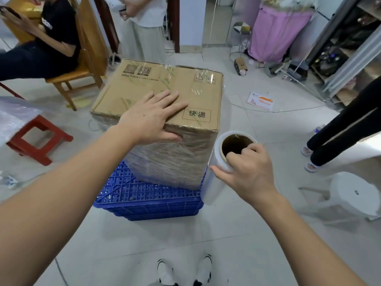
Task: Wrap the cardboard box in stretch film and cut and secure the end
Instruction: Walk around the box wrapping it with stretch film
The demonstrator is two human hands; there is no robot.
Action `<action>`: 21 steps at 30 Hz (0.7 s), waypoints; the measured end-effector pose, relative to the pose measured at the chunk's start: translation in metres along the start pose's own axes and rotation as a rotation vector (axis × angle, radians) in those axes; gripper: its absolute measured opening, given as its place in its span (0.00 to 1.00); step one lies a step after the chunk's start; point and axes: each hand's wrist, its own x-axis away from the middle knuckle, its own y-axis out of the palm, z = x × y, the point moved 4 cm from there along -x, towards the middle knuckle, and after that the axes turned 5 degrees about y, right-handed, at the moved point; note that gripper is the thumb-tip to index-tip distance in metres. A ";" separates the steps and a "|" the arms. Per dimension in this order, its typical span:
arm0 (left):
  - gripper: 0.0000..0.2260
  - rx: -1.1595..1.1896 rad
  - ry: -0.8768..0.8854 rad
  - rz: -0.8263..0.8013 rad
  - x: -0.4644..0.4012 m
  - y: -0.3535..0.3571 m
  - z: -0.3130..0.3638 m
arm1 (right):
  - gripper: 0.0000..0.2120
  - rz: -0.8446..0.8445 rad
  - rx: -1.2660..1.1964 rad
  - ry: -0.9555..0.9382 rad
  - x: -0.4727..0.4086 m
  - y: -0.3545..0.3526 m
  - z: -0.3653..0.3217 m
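A cardboard box (144,85) stands on an upturned blue plastic crate (144,195) in the middle of the floor. Its side walls are covered in layers of clear stretch film; the top shows only a few strips. My left hand (152,118) lies flat on the box's near top edge, fingers straight, thumb down over the wrapped side. At the box's right near corner my right hand (245,172) holds the upright roll of stretch film (222,149), fingers hooked into the brown cardboard core. Film runs from the roll to the box.
A red stool (39,139) stands at the left and a white stool (354,195) at the right. A seated person (41,38) is on a wooden chair at the back left, another stands behind the box, and a third person's legs (340,129) are at the right. Shelving lines the right.
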 end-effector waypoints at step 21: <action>0.45 -0.010 -0.060 -0.008 -0.014 0.001 0.012 | 0.21 -0.050 -0.430 -0.297 -0.007 0.013 -0.085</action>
